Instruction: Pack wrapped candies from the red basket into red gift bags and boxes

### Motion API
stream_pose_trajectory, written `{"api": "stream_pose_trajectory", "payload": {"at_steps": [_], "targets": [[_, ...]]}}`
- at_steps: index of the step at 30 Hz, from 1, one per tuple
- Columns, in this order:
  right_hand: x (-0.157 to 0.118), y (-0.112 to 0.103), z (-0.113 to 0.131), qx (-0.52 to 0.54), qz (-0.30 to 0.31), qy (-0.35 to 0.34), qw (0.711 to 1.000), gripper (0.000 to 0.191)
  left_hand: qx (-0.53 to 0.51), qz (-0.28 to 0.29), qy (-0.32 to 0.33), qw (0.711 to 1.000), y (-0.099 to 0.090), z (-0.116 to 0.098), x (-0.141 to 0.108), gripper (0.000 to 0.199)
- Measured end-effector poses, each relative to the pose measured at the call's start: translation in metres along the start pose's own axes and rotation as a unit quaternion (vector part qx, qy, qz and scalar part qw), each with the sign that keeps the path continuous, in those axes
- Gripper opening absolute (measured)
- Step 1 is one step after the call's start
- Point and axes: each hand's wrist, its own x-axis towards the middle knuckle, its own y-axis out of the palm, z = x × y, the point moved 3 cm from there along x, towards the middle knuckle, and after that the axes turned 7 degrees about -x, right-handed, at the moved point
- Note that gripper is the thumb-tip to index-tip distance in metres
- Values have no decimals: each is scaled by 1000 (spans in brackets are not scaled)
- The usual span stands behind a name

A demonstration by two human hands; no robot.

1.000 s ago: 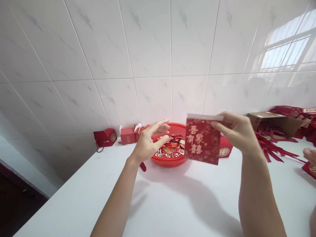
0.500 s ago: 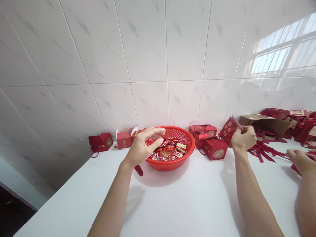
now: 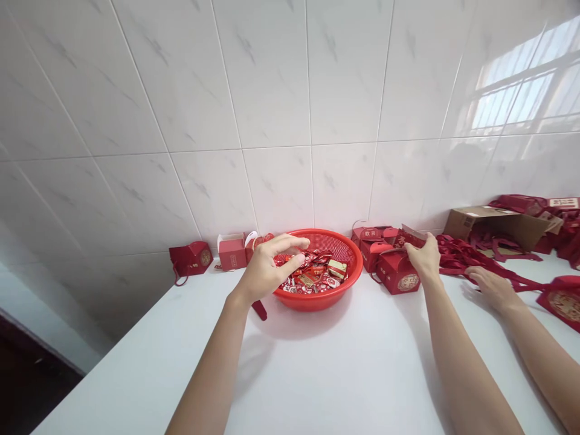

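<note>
Left hand [image 3: 273,269] curls loosely, empty; right hand [image 3: 425,257] at red packet [image 3: 403,237], grip unclear.

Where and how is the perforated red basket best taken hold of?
Probably at opposite stretches of the rim, reached from the near side: the round basket flares wide toward the top, and the tiled wall rises behind it.

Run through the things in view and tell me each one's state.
Left hand, fingers parted, nothing visibly held
Right hand, at the red card, grip unclear
Red basket, upright, partly filled
Wrapped sweets, heaped in basket
White-lined box, open
Red box beside right hand, apparently closed
Cardboard box, open
Red ribbons, loosely heaped
</note>
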Motion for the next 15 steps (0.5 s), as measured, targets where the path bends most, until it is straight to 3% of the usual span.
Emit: {"api": "stream_pose_trajectory", "payload": {"at_steps": [4, 9, 10, 12, 15], "targets": [[-6, -7, 24, 12, -13, 4, 1000, 74, 15, 10, 0, 1000, 1, -2, 0, 24], [-35, -10, 89, 46, 14, -127, 991, 49, 28, 14, -4, 999, 2, 0, 1, 23], [-47, -8, 107, 51, 52, -205, 976, 45, 27, 15, -6, 999, 2, 1, 1, 23], [-74, -4, 138, 61, 112, -292, 948, 34, 26, 12, -11, 1000, 2, 2, 2, 23], [-125, 5, 176, 60, 210, -427, 877, 21, 28, -16, -4, 999, 0, 4, 2, 24]]}}
